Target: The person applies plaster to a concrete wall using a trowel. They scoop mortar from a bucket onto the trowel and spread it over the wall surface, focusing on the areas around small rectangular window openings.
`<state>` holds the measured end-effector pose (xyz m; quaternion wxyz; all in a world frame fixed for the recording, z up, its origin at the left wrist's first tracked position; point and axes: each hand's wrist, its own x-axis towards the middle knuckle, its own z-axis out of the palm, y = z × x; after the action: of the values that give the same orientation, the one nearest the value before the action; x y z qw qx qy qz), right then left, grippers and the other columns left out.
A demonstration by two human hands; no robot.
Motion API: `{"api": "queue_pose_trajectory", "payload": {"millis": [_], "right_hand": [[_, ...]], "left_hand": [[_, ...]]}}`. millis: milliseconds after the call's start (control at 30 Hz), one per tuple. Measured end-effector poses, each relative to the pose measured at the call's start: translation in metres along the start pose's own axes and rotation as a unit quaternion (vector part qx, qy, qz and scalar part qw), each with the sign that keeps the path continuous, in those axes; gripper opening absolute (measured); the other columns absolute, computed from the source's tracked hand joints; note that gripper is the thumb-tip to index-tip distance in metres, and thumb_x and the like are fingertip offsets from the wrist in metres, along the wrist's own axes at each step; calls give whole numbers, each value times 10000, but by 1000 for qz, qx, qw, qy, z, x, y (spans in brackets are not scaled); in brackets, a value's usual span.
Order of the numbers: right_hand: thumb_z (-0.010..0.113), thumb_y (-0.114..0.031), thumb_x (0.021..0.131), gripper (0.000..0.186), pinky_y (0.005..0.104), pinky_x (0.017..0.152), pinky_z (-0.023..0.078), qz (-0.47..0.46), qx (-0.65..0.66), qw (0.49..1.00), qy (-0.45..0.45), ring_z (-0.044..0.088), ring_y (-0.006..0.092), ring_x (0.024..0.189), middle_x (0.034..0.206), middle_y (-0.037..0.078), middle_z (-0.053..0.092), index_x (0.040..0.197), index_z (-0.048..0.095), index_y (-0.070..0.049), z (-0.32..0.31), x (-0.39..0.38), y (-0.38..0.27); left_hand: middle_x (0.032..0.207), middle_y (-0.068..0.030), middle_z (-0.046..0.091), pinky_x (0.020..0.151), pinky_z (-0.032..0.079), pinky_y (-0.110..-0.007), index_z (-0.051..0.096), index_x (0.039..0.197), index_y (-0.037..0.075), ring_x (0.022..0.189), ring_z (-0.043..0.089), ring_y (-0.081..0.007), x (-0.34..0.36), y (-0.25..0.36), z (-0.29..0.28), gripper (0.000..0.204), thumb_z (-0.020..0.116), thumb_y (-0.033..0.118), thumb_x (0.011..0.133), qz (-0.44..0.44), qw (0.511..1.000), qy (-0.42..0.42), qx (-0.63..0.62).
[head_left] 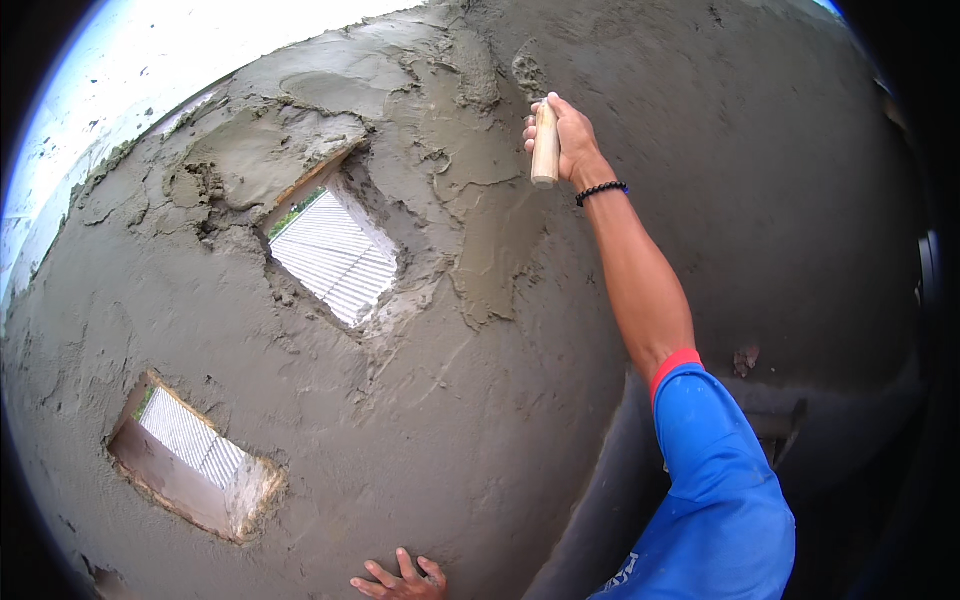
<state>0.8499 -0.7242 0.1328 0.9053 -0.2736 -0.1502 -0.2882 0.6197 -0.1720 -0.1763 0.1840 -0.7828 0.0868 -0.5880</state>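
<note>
Up near the inner corner of a wall of wet grey mortar (420,430), my right hand (577,140) is closed around the pale wooden handle of a trowel (545,150). Its blade is hard to make out against the mortar; a mortar-smeared lump (528,75) shows just above the hand. Low on the same wall, my left hand (402,580) has its fingers spread and rests on or close to the surface. The rest of that hand is cut off by the lower edge. Rough, thick mortar lies to the left of the trowel.
Two rectangular openings pierce the wall, an upper one (378,225) and a lower one (165,465), with corrugated roofing (330,250) visible through them. A second grey plastered wall (780,200) meets it on the right. Bright white shows beyond the upper left edge.
</note>
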Motion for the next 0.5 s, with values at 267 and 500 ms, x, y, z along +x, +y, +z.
{"api": "queue_pose_trajectory", "payload": {"millis": [267, 500], "right_hand": [[364, -286, 951, 316, 393, 468, 469, 133, 135, 981, 30, 519, 229, 523, 674, 100, 509, 819, 491, -28, 19, 50, 49], [289, -165, 947, 224, 418, 447, 500, 53, 19, 997, 60, 547, 242, 518, 715, 155, 527, 896, 423, 7, 109, 64, 22]], "left_hand": [[1505, -235, 247, 1022, 230, -703, 487, 1347, 212, 1347, 154, -586, 2, 0, 1, 530, 554, 400, 856, -6, 1000, -8, -7], [1502, -240, 249, 994, 243, -728, 493, 1333, 214, 1331, 156, -609, -1, -1, 4, 552, 599, 374, 816, -14, 1000, -9, -20]]}}
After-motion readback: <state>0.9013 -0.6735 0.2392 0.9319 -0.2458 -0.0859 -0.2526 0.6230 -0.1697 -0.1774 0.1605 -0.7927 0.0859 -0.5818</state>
